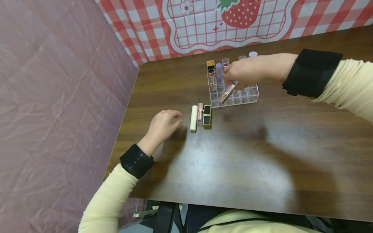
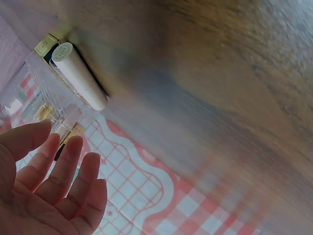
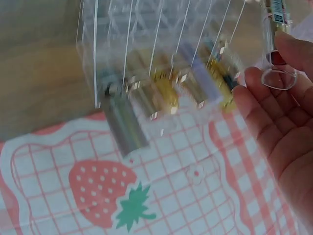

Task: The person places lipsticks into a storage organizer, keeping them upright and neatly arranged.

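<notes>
Proximally, a glossy brown wood-grain table (image 1: 247,145) spans the view. The left hand (image 1: 164,123), fingers loosely bent and holding nothing, is just left of an ivory tube (image 1: 193,119), a pink tube (image 1: 199,114) and a black-and-gold case (image 1: 207,120), laid side by side with long axes roughly front to back. Beyond them stands a clear compartmented rack (image 1: 253,94). Over its front left part, the right hand (image 1: 243,72) pinches a rose-gold lipstick (image 1: 228,93); in the head view its long axis slants from the fingers toward the front left. Whether its far tip touches the rack cannot be told. A lilac tube (image 1: 219,70) stands farther back. Behind the table hangs a red-and-white checked cloth (image 1: 151,26) with a strawberry print (image 1: 241,14); a creased pink drape (image 1: 58,97) covers the left side.
</notes>
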{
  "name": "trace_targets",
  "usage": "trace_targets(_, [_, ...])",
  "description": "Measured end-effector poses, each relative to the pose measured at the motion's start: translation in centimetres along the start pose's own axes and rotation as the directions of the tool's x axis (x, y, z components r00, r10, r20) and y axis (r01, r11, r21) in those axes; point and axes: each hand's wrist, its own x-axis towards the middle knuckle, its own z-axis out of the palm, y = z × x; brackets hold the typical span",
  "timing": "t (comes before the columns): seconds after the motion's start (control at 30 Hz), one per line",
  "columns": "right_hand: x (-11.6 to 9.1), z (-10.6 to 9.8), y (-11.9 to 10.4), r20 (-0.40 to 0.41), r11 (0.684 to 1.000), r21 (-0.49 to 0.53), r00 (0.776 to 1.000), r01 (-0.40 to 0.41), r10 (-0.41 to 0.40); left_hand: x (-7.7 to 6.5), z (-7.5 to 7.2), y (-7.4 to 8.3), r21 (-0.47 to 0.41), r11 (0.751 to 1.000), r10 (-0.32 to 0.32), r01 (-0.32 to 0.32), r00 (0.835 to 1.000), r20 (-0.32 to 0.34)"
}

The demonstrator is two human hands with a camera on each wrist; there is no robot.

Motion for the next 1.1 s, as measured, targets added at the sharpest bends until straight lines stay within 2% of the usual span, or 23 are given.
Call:
trace_targets(0.2, [0.9,-1.1,1.4,0.030,0.995,-0.037,0.995,-0.091,0.092,-0.3,0.1,0.3,0.002,0.999,0.033,-0.033,0.999,0.003])
trace_targets(0.33, [1.6,-1.5,2.1,0.005,0.992,-0.066,0.994,-0.106,0.107,-0.5,0.1,0.4,0.001,0.999,0.042,-0.042,0.999,-0.004])
trace_targets(0.53, [2.6,-1.5,2.4,-0.023,0.989,-0.060,0.990,-0.138,0.136,-1.0,0.2,0.1,0.010,1.000,0.023,-0.023,1.000,-0.004])
trace_targets(0.83, [3.6,-1.2,3.0,-0.009,0.980,-0.076,0.983,-0.183,0.183,-1.2,0.1,0.0,0.009,1.000,-0.003,0.003,1.000,-0.013])
trace_targets(1.1, [4.5,-0.9,2.2,0.060,0.970,-0.058,0.969,-0.237,0.240,-1.3,0.1,-0.2,0.003,1.000,-0.013,0.013,1.000,-0.018])
